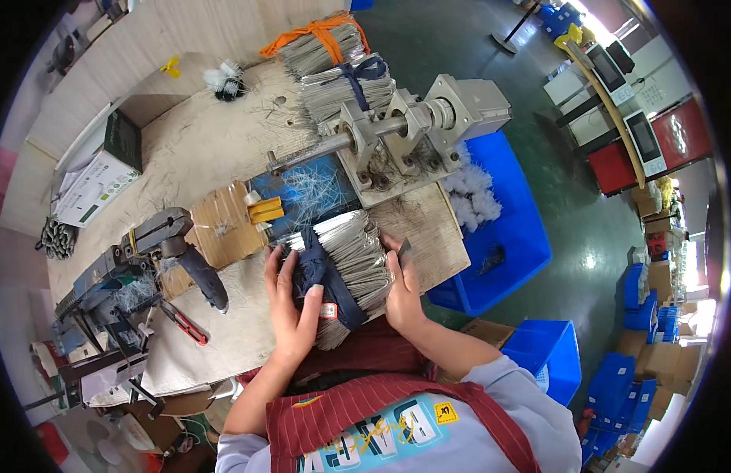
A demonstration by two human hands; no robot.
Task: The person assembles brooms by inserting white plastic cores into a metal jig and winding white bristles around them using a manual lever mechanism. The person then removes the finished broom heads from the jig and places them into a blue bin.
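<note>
The desk [192, 134] carries a grey shaft assembly [412, 118]. A tied wire bundle [353, 248] lies at the desk's near edge. Left hand [294, 322]: spread, against its left side. Right hand [404, 296]: at its right side, pinching a dark flat piece [405, 250].

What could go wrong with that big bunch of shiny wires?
Two things, maybe. The thick bundle of thin silver metal wires, tied with a dark blue cloth strip, could scratch the bare left hand and right hand touching it. Also, the small, flat, dark grey piece held in the right hand might nick skin if its edge is sharp; I can't tell whether it is.
</note>
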